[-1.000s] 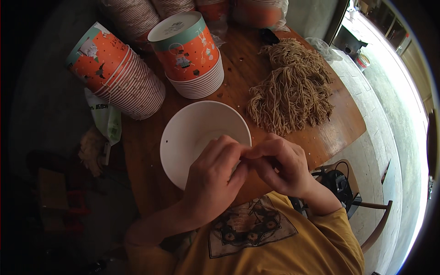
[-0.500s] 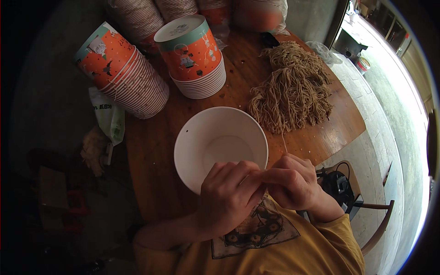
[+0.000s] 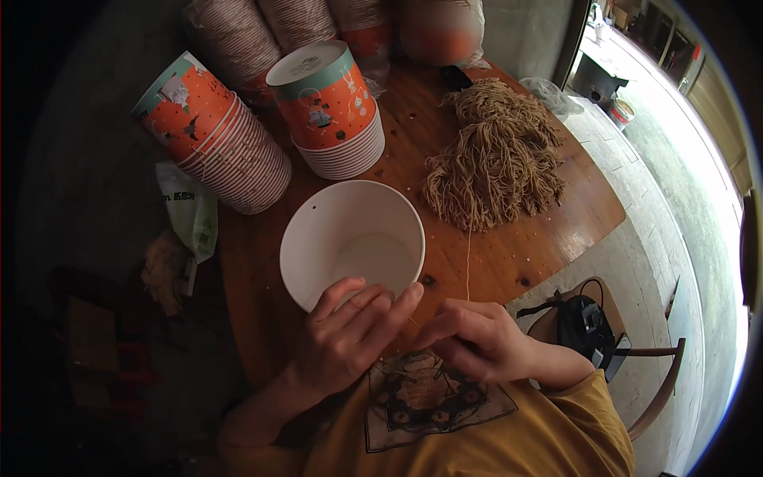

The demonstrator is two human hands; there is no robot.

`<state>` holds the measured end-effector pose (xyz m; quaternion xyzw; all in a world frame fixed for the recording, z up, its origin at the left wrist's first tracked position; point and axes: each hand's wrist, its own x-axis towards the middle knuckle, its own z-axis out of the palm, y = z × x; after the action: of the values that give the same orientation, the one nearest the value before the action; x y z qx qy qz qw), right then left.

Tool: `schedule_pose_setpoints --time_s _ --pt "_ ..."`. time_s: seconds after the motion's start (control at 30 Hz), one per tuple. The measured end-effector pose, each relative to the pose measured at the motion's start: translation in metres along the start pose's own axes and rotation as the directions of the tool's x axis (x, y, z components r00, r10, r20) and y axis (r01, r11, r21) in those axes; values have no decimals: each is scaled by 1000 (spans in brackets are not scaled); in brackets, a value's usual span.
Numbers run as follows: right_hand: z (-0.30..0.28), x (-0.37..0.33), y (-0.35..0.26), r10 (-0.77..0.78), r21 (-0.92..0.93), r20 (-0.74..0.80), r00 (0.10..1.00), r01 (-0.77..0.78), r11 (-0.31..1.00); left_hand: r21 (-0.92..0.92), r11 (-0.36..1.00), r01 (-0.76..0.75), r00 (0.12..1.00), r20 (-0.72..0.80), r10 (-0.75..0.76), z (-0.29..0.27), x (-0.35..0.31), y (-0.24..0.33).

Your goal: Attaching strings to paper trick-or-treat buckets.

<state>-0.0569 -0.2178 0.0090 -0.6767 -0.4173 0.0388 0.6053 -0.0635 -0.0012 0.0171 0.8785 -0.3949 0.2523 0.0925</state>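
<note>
String (image 3: 468,266) running from your right hand (image 3: 486,340) straight away from you to the near edge of the tan bundle of yarn (image 3: 497,159).

Your right hand is the nearer one: the bundle lies directly beyond it on the wooden surface (image 3: 574,232), and the string's long axis points away from your body, slack-free to the eye. Your right fingers are curled and look pinched on it. Your left hand (image 3: 347,338) sits just beside, its fingers bent and partly spread; you can't tell from here whether they grip any string. They overlap the near rim of the white bucket (image 3: 318,238), contact unclear. The bucket stands mouth up, left of the string, with the stacked tubs (image 3: 338,103) behind it.
</note>
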Motion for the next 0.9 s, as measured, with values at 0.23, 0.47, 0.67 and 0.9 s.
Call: schedule_pose_setpoints --time_s 0.23,0.47,0.67,0.9 --pt "-40 10 -19 370 509 381 847 -526 681 -4 987 162 987 16 -162 -13 -21 -26" --pt "-68 13 10 -4 868 -71 997 64 492 136 940 314 948 10 -319 -34 -45 -80" --pt "-73 28 31 131 656 -209 969 39 753 109 927 358 933 -21 -358 -32 -57 -112" --pt "-58 59 35 37 736 -349 937 249 630 -198 871 450 866 -142 -479 -32 -14 -43"
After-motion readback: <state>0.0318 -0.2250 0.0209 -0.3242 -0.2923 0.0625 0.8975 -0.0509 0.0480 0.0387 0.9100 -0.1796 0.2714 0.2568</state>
